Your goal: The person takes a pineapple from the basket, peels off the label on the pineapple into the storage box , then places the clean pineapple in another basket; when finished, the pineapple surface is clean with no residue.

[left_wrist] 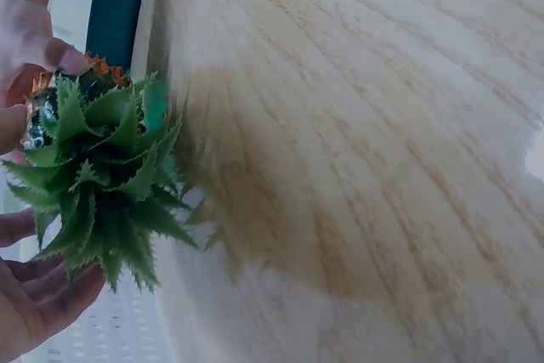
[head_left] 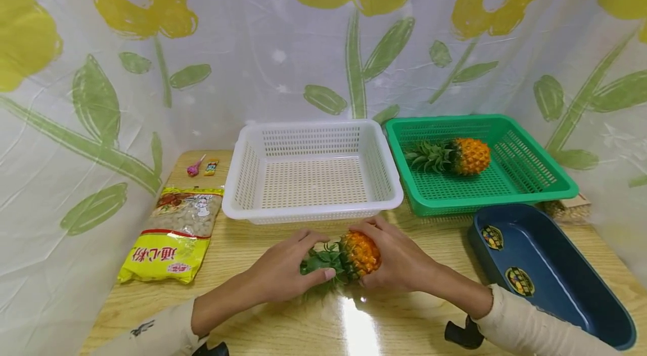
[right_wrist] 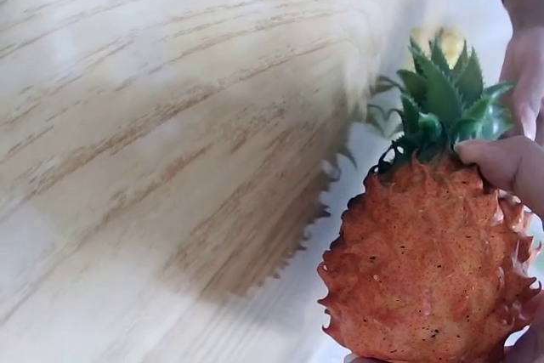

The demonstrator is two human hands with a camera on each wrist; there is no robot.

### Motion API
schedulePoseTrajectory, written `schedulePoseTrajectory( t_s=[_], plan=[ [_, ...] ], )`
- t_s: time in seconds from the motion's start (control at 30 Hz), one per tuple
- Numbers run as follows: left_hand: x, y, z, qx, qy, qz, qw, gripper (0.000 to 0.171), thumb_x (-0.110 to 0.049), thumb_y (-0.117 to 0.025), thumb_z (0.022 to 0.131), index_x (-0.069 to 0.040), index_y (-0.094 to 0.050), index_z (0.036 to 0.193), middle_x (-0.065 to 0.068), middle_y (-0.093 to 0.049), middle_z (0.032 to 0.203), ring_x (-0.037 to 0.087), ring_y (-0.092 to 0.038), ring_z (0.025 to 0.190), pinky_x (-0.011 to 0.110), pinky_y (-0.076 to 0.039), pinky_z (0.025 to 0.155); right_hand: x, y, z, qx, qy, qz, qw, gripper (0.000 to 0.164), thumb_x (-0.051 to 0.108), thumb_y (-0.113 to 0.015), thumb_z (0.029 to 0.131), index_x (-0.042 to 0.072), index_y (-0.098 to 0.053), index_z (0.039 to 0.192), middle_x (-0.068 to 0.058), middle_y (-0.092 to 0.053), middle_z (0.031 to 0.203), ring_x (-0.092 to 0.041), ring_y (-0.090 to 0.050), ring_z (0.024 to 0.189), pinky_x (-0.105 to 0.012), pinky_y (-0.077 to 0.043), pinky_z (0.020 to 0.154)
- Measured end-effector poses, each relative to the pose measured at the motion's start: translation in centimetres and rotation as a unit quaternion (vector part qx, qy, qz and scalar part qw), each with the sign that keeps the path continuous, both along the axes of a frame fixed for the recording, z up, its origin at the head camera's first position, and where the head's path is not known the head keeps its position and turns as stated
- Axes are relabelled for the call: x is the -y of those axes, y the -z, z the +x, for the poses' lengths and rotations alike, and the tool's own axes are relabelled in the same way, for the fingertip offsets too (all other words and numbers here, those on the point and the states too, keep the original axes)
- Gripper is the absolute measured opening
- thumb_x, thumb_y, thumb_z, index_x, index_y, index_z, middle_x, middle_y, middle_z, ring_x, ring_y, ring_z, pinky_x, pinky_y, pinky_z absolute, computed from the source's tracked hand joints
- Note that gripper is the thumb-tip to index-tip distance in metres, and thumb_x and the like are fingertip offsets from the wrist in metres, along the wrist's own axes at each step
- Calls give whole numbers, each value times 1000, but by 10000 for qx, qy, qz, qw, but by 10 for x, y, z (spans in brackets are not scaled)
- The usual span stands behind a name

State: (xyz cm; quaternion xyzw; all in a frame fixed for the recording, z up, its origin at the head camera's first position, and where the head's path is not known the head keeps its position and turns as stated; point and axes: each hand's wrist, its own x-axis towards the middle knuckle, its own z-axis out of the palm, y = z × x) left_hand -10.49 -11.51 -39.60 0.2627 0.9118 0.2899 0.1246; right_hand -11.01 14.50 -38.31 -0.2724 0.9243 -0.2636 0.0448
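Note:
Close in front of the white basket, a small pineapple [head_left: 363, 255] with an orange body lies sideways just over the table, its green crown [left_wrist: 102, 176] pointing left. My right hand [head_left: 399, 252] grips the spiky body from the right; in the right wrist view a thumb presses near the base of the leaves. My left hand [head_left: 288, 269] curls its thumb and fingers about the crown. In the left wrist view, several fingertips [left_wrist: 68, 295] show beside the leaves. Another pineapple [head_left: 471, 156] lies in the green basket [head_left: 485, 199], its crown also turned left.
Behind the hands stands a white basket [head_left: 313, 214]. A dark blue tray [head_left: 551, 272] sits at the right, before the green basket. On the left lie a yellow food bag [head_left: 174, 238], a lollipop [head_left: 194, 168] and a small wrapped candy [head_left: 210, 168]. A flowered curtain [head_left: 263, 64] encloses the table.

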Motion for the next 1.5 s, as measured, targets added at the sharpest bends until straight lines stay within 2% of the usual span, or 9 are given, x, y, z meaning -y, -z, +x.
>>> schedulePoseTrajectory(
  t_s=[0.2, 0.33, 0.47, 0.63, 0.87, 1.0, 1.2, 1.33, 1.5],
  plan=[
    [3, -11, 2, -215, -122, 14, 9997, 65, -65, -58, 93, -24, -51, 144, 5, -50, 143, 34, -59, 122, 53, -53, 93, -11, -6, 1, 196, -120, -147, 9996, 83, 17, -89, 64, 15, -55, 139, -4, -51, 128, -15, -55, 99, -29, -52, 75],
    [9, -21, -1, -423, -236, 151, 9987, 62, -61, -60, 94, -24, -51, 142, 0, -51, 138, 30, -61, 117, 48, -55, 88, -17, -12, 2, 224, -166, -128, 9995, 83, 19, -89, 64, 17, -55, 140, -4, -50, 131, -16, -55, 99, -28, -52, 74],
    [17, -32, -9, -1034, -319, 372, 9934, 58, -53, -65, 94, -19, -54, 139, -1, -54, 132, 23, -60, 115, 45, -54, 90, -22, -20, 2, 173, -101, -42, 9998, 87, 22, -91, 64, 21, -53, 142, -5, -48, 142, -20, -57, 107, -31, -54, 76],
    [27, -38, -23, -1854, -339, 488, 9809, 49, -39, -70, 94, -10, -58, 133, 5, -57, 126, 24, -59, 113, 45, -53, 93, -31, -30, 3, 83, -140, -32, 9999, 89, 24, -92, 65, 25, -52, 144, -11, -43, 151, -29, -57, 117, -39, -54, 81],
    [36, -36, -39, -2236, -490, 309, 9730, 48, -37, -72, 92, -9, -61, 129, 9, -61, 122, 30, -60, 110, 49, -50, 93, -44, -49, -1, 189, -140, -168, 9996, 85, 20, -89, 69, 20, -51, 145, -8, -41, 153, -21, -60, 107, -28, -52, 72],
    [41, -32, -46, -2157, -555, -100, 9748, 51, -41, -72, 91, -9, -62, 129, 11, -62, 119, 31, -60, 108, 54, -48, 92, -53, -61, -6, 87, -132, -178, 9997, 83, 19, -88, 72, 16, -50, 146, -10, -39, 156, -21, -60, 105, -28, -51, 70],
    [45, -30, -53, -1450, -631, -532, 9860, 53, -46, -69, 93, -11, -62, 132, 14, -61, 127, 36, -58, 117, 58, -47, 95, -66, -80, -14, 44, 55, -162, 9998, 84, 19, -89, 72, 21, -48, 146, -7, -47, 143, -17, -57, 89, -28, -52, 65],
    [47, -30, -56, -1129, -608, -635, 9897, 56, -49, -69, 92, -12, -62, 134, 14, -60, 130, 36, -58, 120, 57, -51, 92, -75, -91, -22, -195, 140, -2, 9997, 82, 24, -90, 73, 18, -49, 145, -7, -51, 138, -16, -56, 85, -29, -51, 63],
    [51, -27, -61, -1027, -480, -627, 9916, 53, -46, -69, 93, -10, -63, 132, 11, -65, 123, 32, -63, 114, 52, -53, 89, -88, -101, -35, -512, 159, 171, 9984, 82, 35, -89, 75, 13, -51, 144, -9, -56, 137, -15, -55, 83, -32, -46, 65]
  ],
)
